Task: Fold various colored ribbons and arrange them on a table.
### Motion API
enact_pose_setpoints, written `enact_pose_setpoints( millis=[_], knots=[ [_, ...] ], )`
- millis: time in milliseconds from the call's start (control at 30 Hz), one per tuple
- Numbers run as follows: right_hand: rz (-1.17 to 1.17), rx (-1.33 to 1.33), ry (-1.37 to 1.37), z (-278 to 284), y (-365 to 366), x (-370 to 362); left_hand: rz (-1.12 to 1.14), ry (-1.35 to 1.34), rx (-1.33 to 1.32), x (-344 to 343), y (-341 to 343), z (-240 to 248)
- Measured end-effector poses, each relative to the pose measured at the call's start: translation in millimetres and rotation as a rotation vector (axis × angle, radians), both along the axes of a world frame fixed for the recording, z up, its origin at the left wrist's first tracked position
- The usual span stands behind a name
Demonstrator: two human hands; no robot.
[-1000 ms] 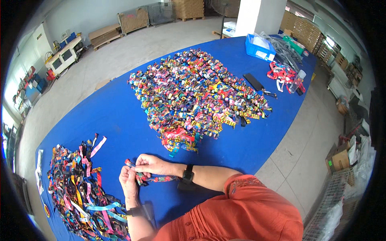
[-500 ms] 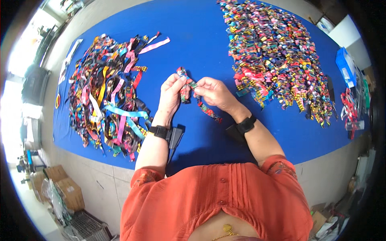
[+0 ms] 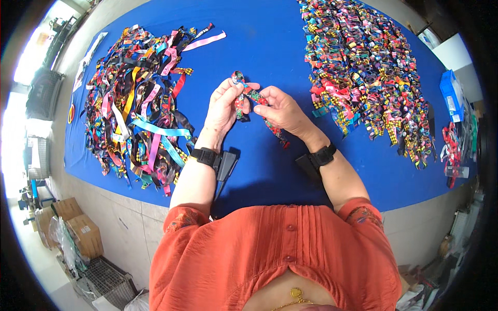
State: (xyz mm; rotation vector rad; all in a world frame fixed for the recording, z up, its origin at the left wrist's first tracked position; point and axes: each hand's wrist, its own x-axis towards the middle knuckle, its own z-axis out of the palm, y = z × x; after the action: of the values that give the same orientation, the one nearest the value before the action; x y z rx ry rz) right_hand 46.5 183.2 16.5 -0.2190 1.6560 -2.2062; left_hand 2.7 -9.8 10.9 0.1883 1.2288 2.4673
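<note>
A person in a short-sleeved orange-red blouse (image 3: 264, 238) with a buttoned, pleated front stands at a worktop (image 3: 259, 46) covered in smooth bright blue material. The left hand (image 3: 223, 105) pinches a narrow patterned fabric strip in red, green and black (image 3: 273, 128) between thumb and fingers, and the right hand (image 3: 281, 110) grips the same strip a little to the right, its fingers bent around it. The strip is held above the worktop, between the two piles; a small loop sticks up past the left thumb, one length hangs between the hands, and another trails below the right hand. Each wrist wears a black band with a dark device attached. To the left lies a tangled heap of loose multicoloured ribbons (image 3: 129, 109), among them a flat light blue ribbon (image 3: 162, 128) and a pale pink ribbon (image 3: 206, 41) reaching out toward the middle. To the right spreads a dense field of small, bunched multicoloured fabric pieces (image 3: 363, 78). Beyond it, near the right edge, are a blue plastic crate (image 3: 451, 96) and a crumpled bundle of red straps (image 3: 450, 147). At lower left, brown cardboard boxes (image 3: 85, 236) stand on the floor near a dark wire basket (image 3: 106, 280).
</note>
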Motion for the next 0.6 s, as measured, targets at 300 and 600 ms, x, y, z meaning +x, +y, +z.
enact_pose_setpoints(
  millis=[300,600],
  knots=[
    [-0.032,0.094,0.037,0,0,-4,-0.006,-0.002,0.037,-1,3,4],
    [-0.227,0.201,0.056,6,-9,5,0.004,0.002,0.074,-1,3,3]
  ],
)
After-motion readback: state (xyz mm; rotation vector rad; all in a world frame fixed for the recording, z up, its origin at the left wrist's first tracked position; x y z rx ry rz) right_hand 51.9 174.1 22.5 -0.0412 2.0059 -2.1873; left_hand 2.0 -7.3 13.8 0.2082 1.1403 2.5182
